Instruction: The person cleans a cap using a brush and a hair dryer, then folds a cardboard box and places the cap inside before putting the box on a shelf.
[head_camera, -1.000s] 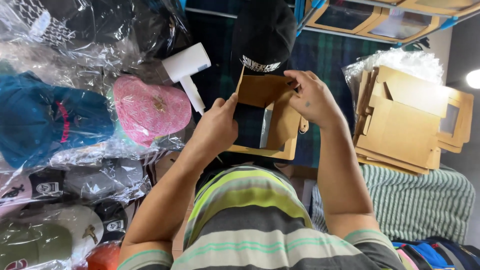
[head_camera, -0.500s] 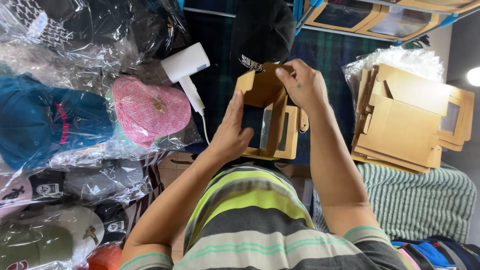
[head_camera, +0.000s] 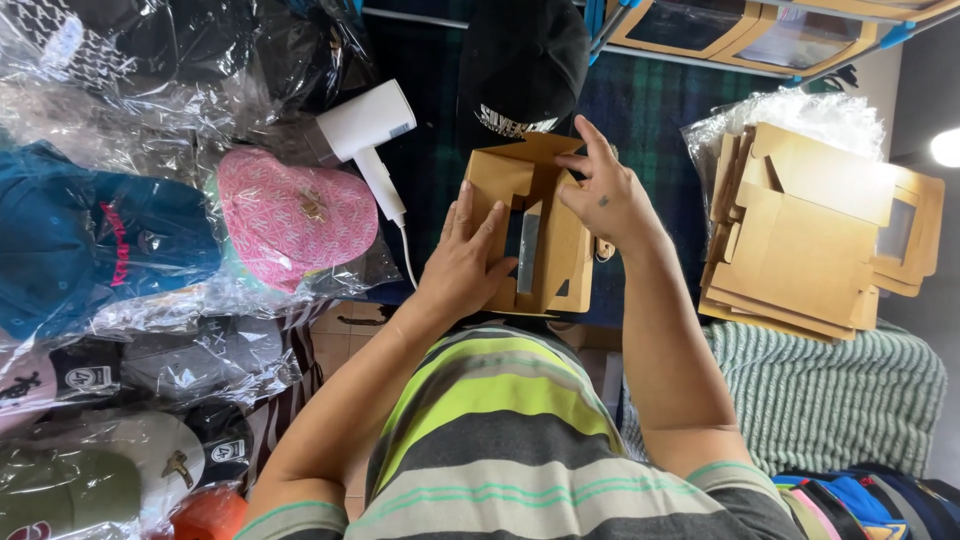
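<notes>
Dark green-and-blue plaid cloth (head_camera: 650, 110) is covering the work surface beyond both hands; cramped, cluttered room, a bright lamp glaring at the far right edge. The person in a striped shirt (head_camera: 500, 440) is standing over it, holding a brown cardboard box (head_camera: 530, 235) with a clear window, half-folded, up between the hands.

Left hand (head_camera: 462, 262) is lying flat, fingers spread, pressing against the box's left wall. Right hand (head_camera: 610, 195) is gripping the top right edge, fingers curled over the flap. Box is sitting directly between the two palms, above the person's chest.

A black cap (head_camera: 520, 65) is lying just beyond the box. A white hair dryer (head_camera: 370, 140) is resting just left of the left hand, cord trailing down. Further left, a pink cap (head_camera: 295, 215) and a teal cap (head_camera: 80, 240) in clear plastic bags, with more bagged caps piling below them.

Right of the right hand, a stack of flat cardboard blanks (head_camera: 810, 240) is sitting on a green ribbed fabric (head_camera: 830, 400). Finished window boxes (head_camera: 760, 30) are lining the top right.
</notes>
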